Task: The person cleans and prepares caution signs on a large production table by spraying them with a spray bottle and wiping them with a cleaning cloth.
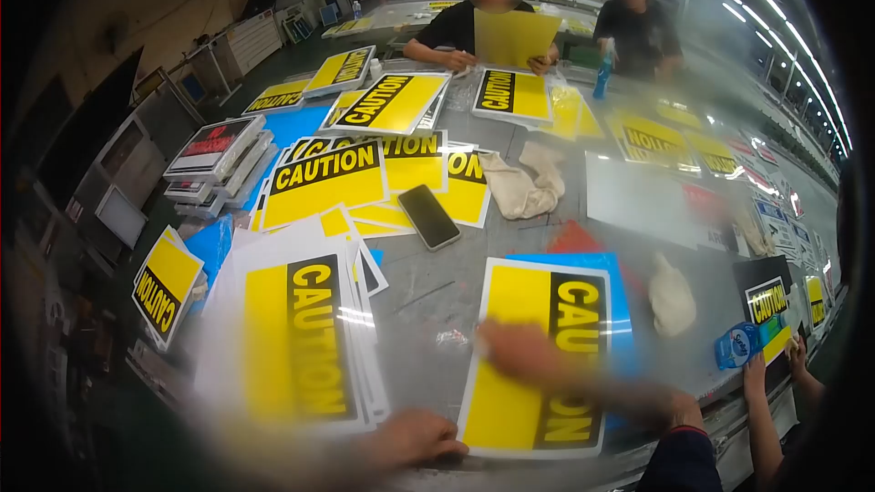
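Note:
A yellow and black CAUTION sign [510,310] lies before me on the table, on top of a blue sheet [622,310]. Above its middle is my right hand [524,355], blurred, with the fingers curled in; whatever they hold is too smeared to make out. My left hand [419,437] is closed at the sign's lower left corner, its fingertips against the edge. To the left lies a stack of CAUTION signs [273,337] with white sheets, partly blurred.
A phone [428,217], a crumpled cloth [524,182] and more CAUTION signs [328,184] lie farther back. Across the table a person [499,27] holds a yellow sheet [515,36]. At right, another person's hands [756,374] are near a blue package [736,346].

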Tool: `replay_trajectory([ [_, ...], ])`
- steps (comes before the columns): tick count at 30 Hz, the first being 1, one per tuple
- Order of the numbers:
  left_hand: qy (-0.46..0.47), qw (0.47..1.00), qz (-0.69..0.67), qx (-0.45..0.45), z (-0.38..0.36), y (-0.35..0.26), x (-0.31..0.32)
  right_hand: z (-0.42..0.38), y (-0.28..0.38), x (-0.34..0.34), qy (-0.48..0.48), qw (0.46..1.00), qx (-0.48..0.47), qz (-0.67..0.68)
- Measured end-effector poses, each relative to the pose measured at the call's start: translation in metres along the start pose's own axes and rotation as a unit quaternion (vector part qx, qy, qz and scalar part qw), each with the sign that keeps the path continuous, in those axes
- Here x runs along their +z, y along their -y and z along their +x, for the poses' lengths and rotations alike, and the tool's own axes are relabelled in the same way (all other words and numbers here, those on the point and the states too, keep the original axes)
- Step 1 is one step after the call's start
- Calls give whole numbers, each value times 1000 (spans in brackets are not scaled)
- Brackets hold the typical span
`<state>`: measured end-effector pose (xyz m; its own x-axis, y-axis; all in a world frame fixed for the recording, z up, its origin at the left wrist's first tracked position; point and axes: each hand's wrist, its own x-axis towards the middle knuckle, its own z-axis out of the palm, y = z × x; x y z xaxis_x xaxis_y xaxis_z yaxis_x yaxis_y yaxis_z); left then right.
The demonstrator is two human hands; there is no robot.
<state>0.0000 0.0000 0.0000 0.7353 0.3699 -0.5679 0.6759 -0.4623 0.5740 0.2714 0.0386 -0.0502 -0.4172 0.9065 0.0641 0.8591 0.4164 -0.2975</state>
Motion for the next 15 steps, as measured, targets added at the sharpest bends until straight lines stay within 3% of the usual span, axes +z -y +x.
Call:
replay_trajectory([
  [2, -7, 1000, -6, 7, 9, 5, -4, -44, 38, 18, 9, 983, -182, 20],
  [3, 37, 998, -41, -4, -20, -14, 6, -71, 71, 3, -34, 965, -254, 51],
  [5, 48, 998, -36, -4, -9, -10, -3, -40, 29, -9, 30, 989, -139, 24],
  [8, 62, 996, -49, -31, -4, -12, -10, 38, -50, -36, -107, 988, 108, 3],
  [10, 42, 997, -49, -36, -5, -9, -9, 51, -66, -39, -152, 984, 78, -42],
  [13, 41, 996, -72, -43, -6, -14, -10, 0, 8, -27, 49, 998, 10, 31],
  [14, 45, 996, -62, -41, -5, -12, -4, -22, 16, -24, 59, 994, -86, 40],
  [15, 45, 997, -46, -40, -3, -7, -2, -26, 17, -18, 57, 992, -109, 33],
])
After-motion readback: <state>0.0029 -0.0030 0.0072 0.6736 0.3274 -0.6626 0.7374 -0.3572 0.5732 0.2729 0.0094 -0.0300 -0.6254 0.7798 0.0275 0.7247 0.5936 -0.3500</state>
